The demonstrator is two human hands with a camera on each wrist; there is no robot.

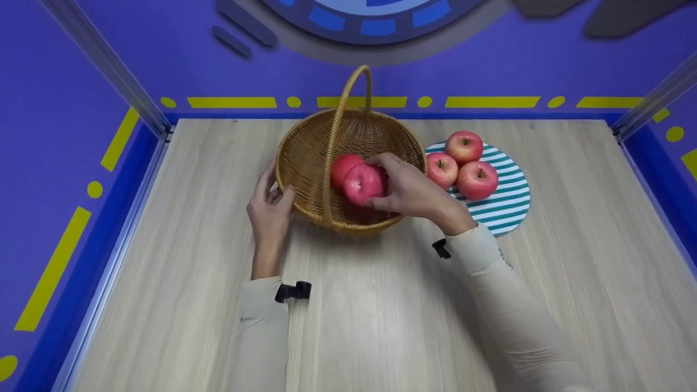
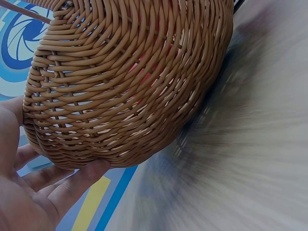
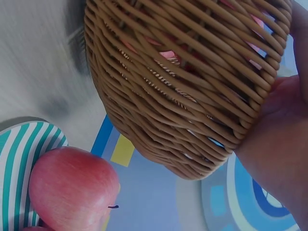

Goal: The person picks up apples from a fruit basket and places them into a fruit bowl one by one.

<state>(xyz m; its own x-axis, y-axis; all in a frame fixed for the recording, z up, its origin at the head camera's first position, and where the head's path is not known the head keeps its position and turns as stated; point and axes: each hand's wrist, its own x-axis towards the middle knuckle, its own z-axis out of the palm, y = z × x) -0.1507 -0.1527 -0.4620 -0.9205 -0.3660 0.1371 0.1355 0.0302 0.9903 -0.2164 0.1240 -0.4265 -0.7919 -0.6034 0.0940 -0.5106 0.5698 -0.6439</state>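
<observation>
A brown wicker basket (image 1: 305, 155) with an arched handle stands on the table. My left hand (image 1: 270, 209) grips its left rim, and the left wrist view shows the fingers (image 2: 77, 185) against the outside of the weave. Over the basket's right rim reaches my right hand (image 1: 405, 188), holding a red apple (image 1: 361, 185) inside the basket between thumb and fingers. Just behind that one lies another red apple (image 1: 344, 166), partly covered. In the right wrist view the basket wall (image 3: 187, 86) hides most of the right hand's fingers.
Right of the basket, three apples (image 1: 477, 180) sit on a round mat (image 1: 509, 201) with green and white stripes. One apple (image 3: 72, 187) shows close below the right wrist. Blue panels (image 1: 218, 76) wall the wooden table (image 1: 348, 305) at the back and sides.
</observation>
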